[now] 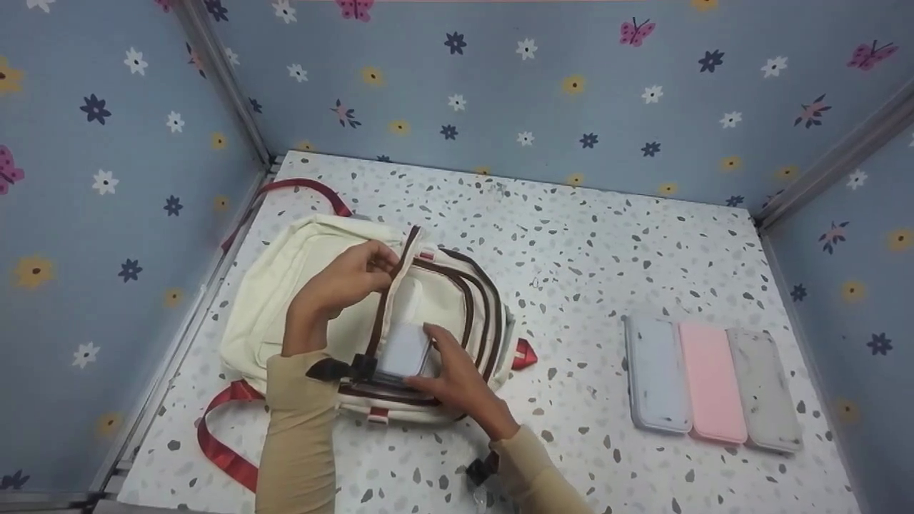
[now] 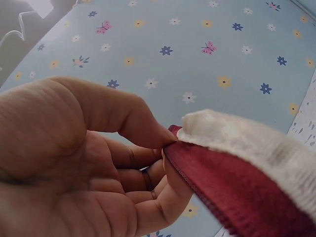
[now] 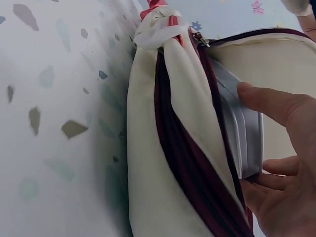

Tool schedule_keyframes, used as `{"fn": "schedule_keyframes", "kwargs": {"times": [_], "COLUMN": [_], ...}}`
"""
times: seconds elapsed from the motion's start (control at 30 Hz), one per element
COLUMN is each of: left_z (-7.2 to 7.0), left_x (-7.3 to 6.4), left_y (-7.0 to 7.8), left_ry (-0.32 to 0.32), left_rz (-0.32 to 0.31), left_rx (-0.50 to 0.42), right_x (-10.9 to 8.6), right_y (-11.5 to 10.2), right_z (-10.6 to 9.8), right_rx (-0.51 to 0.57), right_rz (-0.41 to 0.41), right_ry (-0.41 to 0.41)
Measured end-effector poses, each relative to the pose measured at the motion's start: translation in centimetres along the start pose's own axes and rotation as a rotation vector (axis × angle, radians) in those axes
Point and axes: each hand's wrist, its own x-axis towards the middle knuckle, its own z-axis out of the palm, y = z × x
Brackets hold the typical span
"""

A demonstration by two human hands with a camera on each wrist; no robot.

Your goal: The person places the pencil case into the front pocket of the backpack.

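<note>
A cream backpack (image 1: pixel 275 300) with dark red zips lies on the speckled table, its front pocket unzipped. My left hand (image 1: pixel 346 278) pinches the zipped edge of the pocket flap (image 1: pixel 391 289) between thumb and fingers and holds it up. In the left wrist view, the dark red zip tape (image 2: pixel 222 180) shows at the fingertips. My right hand (image 1: pixel 460 378) grips a pale grey box-like case (image 1: pixel 405 350), partly inside the open pocket. The right wrist view shows the thumb on one side of the case (image 3: pixel 252 133) and fingers under its end. A white item (image 1: pixel 408 300) sits beyond it in the pocket.
On the right of the table lie three flat cases side by side: pale blue (image 1: pixel 660 375), pink (image 1: pixel 712 382) and grey (image 1: pixel 765 389). Red straps (image 1: pixel 221 450) spread from the backpack. Flower-patterned panels (image 1: pixel 500 86) enclose the table at the back and sides.
</note>
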Motion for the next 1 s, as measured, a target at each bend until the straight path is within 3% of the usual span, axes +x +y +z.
{"fn": "schedule_keyframes", "kwargs": {"times": [0.23,0.4,0.7,1.0], "left_z": [0.0,0.0,-0.1,-0.1], "left_x": [0.0,-0.1,-0.1,0.0], "left_y": [0.0,0.1,0.0,-0.2], "left_ry": [0.001,0.000,0.007,0.006], "left_rz": [0.005,0.004,-0.003,-0.002], "left_rx": [-0.018,-0.025,-0.017,-0.023], "right_x": [1.0,1.4,1.2,0.7], "right_y": [0.0,-0.1,-0.7,-1.0], "right_z": [1.0,1.2,1.0,0.6], "right_rx": [0.043,0.016,-0.042,0.140], "right_rz": [0.123,0.109,0.076,0.126], "right_ry": [-0.055,-0.072,-0.032,-0.053]}}
